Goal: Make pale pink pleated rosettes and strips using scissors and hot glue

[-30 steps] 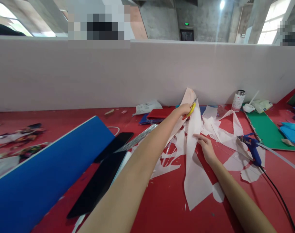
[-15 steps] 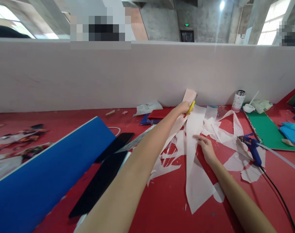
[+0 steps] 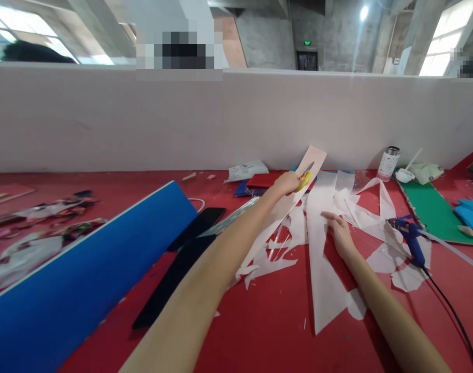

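My left hand [image 3: 288,182] reaches far forward and is closed round yellow-handled scissors [image 3: 305,177], whose blades sit at the far end of a pale pink paper strip [image 3: 283,207] that lifts up near the wall. My right hand [image 3: 341,231] lies flat with fingers spread on a long white paper piece [image 3: 324,259], pressing it to the red floor [image 3: 259,331]. Several white paper offcuts [image 3: 267,264] lie between and around my arms.
A blue board [image 3: 84,269] leans at the left, with black strips [image 3: 174,274] and thin metal rods [image 3: 232,216] beside it. A blue glue gun [image 3: 409,235] with a black cord lies at the right, near a green sheet [image 3: 434,212] and a can [image 3: 387,163]. A white low wall [image 3: 182,119] runs behind.
The scissors reached the strip's far end; the pink strip now stands apart from the white piece, tilting left. The view shifted slightly right. My right hand stayed pressed on the paper.
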`<action>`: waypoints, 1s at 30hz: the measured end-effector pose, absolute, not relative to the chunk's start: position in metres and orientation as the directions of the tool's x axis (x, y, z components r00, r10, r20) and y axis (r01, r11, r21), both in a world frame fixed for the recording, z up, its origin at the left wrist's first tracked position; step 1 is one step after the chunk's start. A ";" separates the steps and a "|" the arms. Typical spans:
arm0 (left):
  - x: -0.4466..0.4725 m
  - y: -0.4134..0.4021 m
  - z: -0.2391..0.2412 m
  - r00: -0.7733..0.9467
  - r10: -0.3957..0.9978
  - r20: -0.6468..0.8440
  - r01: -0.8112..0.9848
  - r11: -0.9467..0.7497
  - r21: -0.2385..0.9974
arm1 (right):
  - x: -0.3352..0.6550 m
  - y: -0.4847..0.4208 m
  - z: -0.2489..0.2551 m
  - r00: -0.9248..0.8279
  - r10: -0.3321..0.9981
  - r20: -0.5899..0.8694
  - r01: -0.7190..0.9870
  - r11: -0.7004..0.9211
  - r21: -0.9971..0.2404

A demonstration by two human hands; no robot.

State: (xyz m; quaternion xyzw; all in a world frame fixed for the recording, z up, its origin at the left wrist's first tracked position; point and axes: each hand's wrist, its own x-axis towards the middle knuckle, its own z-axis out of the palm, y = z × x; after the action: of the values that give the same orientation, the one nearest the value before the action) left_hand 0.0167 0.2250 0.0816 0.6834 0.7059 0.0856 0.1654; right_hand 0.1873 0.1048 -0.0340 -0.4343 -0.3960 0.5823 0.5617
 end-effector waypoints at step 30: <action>0.026 0.084 0.050 0.454 0.875 -0.169 0.135 0.120 0.984 | 0.209 0.066 0.018 -0.113 0.987 -0.115 -0.570 -0.159 -0.806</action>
State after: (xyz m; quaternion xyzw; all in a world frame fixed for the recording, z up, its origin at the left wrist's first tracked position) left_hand 0.0257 0.0839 0.0496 0.5911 0.4273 0.3010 0.6144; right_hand 0.2090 0.0663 0.0178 -0.3411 -0.3054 0.6807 0.5718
